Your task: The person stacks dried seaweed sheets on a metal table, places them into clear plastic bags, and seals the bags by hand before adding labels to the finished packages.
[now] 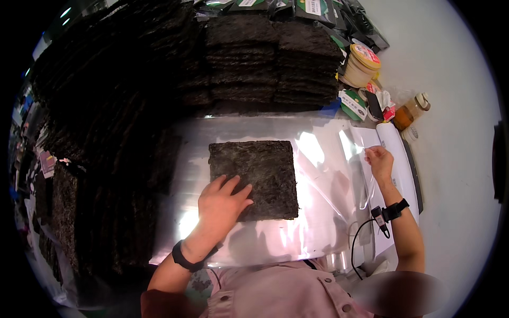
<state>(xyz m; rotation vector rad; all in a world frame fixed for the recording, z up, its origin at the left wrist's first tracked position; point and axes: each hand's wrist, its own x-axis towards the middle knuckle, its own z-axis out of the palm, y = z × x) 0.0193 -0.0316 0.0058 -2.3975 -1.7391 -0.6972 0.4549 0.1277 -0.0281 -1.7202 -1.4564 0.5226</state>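
Note:
A rectangular stack of dark dried seaweed sheets (262,167) lies on clear plastic film (326,230) in front of me. My left hand (222,202) rests on the stack's lower left part with its fingers spread. To the right, my right hand (378,159) pinches the edge of a thin clear plastic sheet between thumb and fingers. That sheet slants down beside a roll of white paper (391,159). Both wrists wear black straps, and a small cabled device hangs at the right one.
Tall piles of dried seaweed (242,59) stand along the back and left. At the back right are a lidded plastic tub (360,65), a dark phone-like object (373,105), a green-and-white printed packet (352,104) and a bottle of amber liquid (409,112). Black packages (318,12) lie behind.

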